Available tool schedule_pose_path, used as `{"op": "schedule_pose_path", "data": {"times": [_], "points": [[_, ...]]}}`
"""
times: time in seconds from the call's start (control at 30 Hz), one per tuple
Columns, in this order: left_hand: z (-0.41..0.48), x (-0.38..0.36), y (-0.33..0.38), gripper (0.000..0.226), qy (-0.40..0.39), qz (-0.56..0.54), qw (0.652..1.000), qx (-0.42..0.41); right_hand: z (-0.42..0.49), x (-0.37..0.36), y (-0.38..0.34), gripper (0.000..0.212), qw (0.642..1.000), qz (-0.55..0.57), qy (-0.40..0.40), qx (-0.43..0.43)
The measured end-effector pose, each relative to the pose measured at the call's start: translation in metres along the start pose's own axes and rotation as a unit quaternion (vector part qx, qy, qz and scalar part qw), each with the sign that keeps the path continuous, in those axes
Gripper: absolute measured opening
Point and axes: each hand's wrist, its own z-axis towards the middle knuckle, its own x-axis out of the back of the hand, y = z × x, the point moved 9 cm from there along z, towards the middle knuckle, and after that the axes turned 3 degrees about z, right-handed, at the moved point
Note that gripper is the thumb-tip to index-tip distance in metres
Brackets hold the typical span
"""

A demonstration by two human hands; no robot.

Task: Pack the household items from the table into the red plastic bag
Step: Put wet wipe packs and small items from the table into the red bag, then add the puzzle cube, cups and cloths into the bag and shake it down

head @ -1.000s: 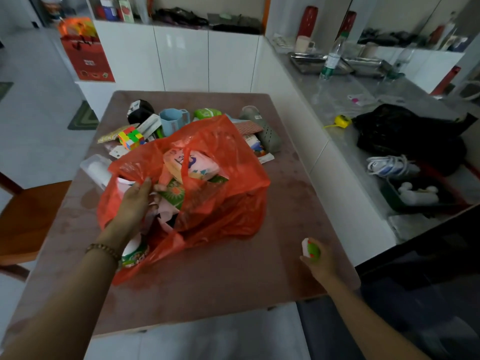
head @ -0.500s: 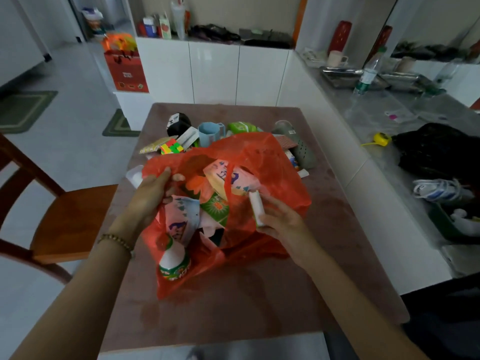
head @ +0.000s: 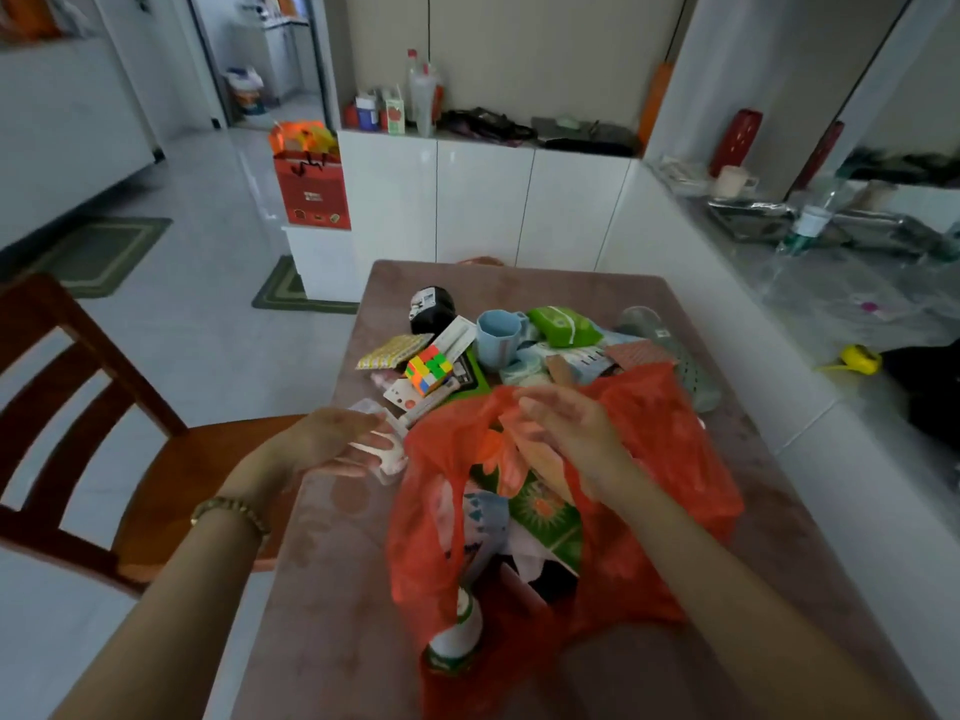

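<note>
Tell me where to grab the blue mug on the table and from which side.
Grip the blue mug around its upper body, coming from above: it stands upright, mouth open. Its handle seems to face right, toward the crowding green packet, so skip it.

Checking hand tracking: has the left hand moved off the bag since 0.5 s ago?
Yes. The left hand has left the red bag and now hovers open beside it, toward the chair.

Dim, flat indoor light, faintly blue. Soft glare on the glossy floor [head: 208, 210] beyond the left hand [head: 332, 449]. Motion blur over both hands. Strong wide-angle bending toward the edges; no hard shadows.
</note>
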Motion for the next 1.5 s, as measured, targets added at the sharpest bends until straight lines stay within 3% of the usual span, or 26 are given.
{"op": "schedule_pose_path", "data": {"times": [0.2,0.3,0.37,0.43,0.53,0.63,0.8,0.93,1.03,1.17,1.27,1.37,1.43,1.5], "points": [[0.057,0.034,-0.006,0.021,0.122,-0.069,0.99,0.024,0.077,-0.006,-0.011,0.027,0.999,0.036,-0.012,-0.032],[0.084,0.043,-0.028,0.058,0.164,-0.001,0.984,0.071,0.117,-0.029,0.023,0.022,0.991,0.034,-0.05,-0.118],[0.094,0.042,-0.047,0.069,0.182,-0.016,0.977,0.108,0.14,-0.05,0.059,0.036,0.977,0.011,-0.083,-0.196],[0.104,0.03,-0.063,0.054,0.163,-0.092,0.974,0.129,0.154,-0.072,0.092,0.059,0.956,-0.015,-0.116,-0.27],[0.122,0.016,-0.089,0.065,0.127,-0.152,0.966,0.168,0.159,-0.109,0.135,0.077,0.918,-0.011,-0.16,-0.363],[0.14,0.019,-0.106,0.054,0.144,-0.173,0.958,0.178,0.155,-0.131,0.171,0.073,0.884,-0.023,-0.162,-0.438],[0.151,0.019,-0.106,0.054,0.154,-0.18,0.952,0.192,0.156,-0.154,0.207,0.062,0.863,0.011,-0.167,-0.476],[0.143,0.014,-0.095,0.047,0.118,-0.194,0.958,0.177,0.151,-0.164,0.198,0.051,0.87,0.066,-0.177,-0.455],[0.125,0.024,-0.07,0.045,0.118,-0.188,0.969,0.109,0.144,-0.165,0.166,0.025,0.875,0.112,-0.219,-0.417],[0.094,0.034,-0.016,0.044,0.127,-0.216,0.968,0.008,0.13,-0.163,0.108,0.054,0.897,0.135,-0.279,-0.315],[0.067,0.034,0.021,0.043,0.169,-0.193,0.966,-0.043,0.122,-0.144,0.066,0.072,0.922,0.159,-0.249,-0.251],[0.036,0.008,0.051,0.022,0.127,-0.181,0.971,-0.095,0.109,-0.101,0.03,0.072,0.936,0.194,-0.208,-0.209],[0.022,-0.008,0.052,0.029,0.115,-0.144,0.978,-0.096,0.096,-0.063,0.015,0.067,0.947,0.176,-0.186,-0.195],[0.007,-0.021,0.049,0.051,0.119,-0.065,0.987,-0.091,0.078,-0.027,0.012,0.084,0.954,0.138,-0.181,-0.193]]}}
